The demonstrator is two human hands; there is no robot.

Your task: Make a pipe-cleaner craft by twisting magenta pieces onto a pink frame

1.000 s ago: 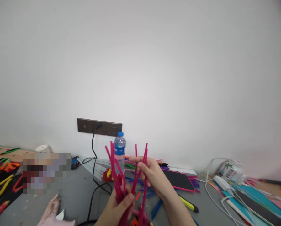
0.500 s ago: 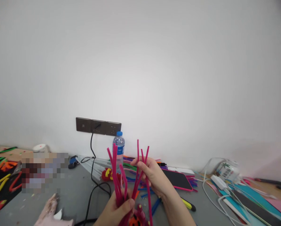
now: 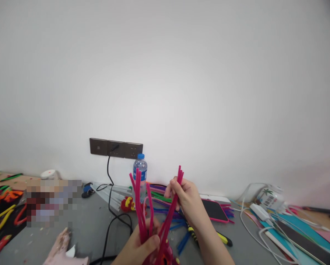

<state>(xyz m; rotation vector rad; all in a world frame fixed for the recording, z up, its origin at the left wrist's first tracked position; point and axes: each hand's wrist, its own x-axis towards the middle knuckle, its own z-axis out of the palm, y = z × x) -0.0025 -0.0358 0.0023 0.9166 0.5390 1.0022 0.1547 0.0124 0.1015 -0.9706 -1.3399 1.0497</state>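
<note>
While your left hand (image 3: 143,244) pressed its thumb against the pink stems (image 3: 138,202) low down, your right hand (image 3: 185,195) pinched a leaning group of them near the tips, thumb against fingers, above the grey table (image 3: 84,228). A slackened left grip could have let stems slip out; a hard pull on the tips could have bent them. Overreaching could have toppled the bottle (image 3: 143,176) behind.
</note>
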